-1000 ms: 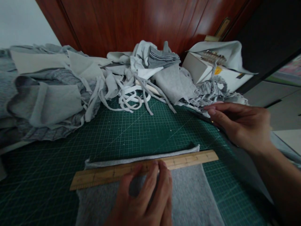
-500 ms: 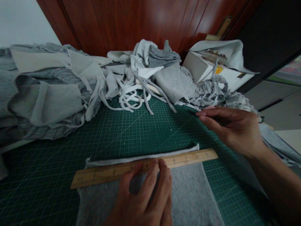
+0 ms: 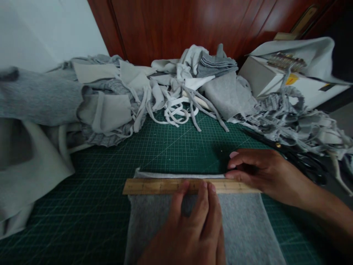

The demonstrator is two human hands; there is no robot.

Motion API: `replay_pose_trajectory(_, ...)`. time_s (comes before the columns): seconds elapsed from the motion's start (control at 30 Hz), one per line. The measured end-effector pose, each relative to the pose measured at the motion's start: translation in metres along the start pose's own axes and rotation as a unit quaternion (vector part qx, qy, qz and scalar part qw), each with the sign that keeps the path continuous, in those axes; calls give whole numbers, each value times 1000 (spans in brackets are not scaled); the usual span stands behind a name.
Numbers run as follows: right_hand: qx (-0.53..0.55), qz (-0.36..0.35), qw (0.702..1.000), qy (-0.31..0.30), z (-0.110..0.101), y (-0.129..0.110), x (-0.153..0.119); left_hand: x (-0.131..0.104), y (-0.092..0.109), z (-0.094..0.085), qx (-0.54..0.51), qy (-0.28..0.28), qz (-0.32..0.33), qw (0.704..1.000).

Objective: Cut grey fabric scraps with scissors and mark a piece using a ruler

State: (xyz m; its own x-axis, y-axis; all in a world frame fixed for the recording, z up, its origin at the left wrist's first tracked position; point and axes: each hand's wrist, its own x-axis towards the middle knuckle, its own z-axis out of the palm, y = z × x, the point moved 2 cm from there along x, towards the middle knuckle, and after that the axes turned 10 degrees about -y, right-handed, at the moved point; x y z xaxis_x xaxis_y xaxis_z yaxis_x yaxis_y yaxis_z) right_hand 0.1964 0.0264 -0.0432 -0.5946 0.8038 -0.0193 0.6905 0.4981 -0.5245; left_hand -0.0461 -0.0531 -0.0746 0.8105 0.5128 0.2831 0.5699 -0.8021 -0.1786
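A wooden ruler (image 3: 161,186) lies across a piece of grey knit fabric (image 3: 244,217), near its far edge. The fabric's far edge (image 3: 165,175) curls up just beyond the ruler. My left hand (image 3: 193,228) presses on the middle of the ruler with its fingertips, fingers stretched and slightly apart. At the right end of the ruler, my right hand (image 3: 259,171) pinches a small, flat, pale pink piece (image 3: 234,155), perhaps tailor's chalk. Its fingertips are at the fabric's far edge. Black scissors (image 3: 306,162) lie behind that hand, partly hidden by it.
A green cutting mat (image 3: 176,147) with a white grid covers the table. Grey fabric pieces (image 3: 110,114) are heaped at left, and white cords (image 3: 179,112) lie at the back. A white box (image 3: 264,79) and a pile of scraps (image 3: 298,121) stand at right.
My right hand has come down and nearer, from above the mat to the ruler's right end. The ruler now sits straighter in view. The camera view has shifted left.
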Motion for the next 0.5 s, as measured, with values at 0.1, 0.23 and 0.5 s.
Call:
replay_pose_trajectory(0.1, -16, -9, 1000, 11, 2, 1, 0, 2, 1, -1, -1, -9, -16, 1000)
replay_pose_trajectory(0.23, -40, -17, 999, 32, 5, -1, 0, 1, 3, -2, 7, 14, -21, 1000)
replay_pose_trajectory(0.5, -95, -54, 986, 129, -4, -12, -4, -7, 10, 1, 20, -18, -14, 1000)
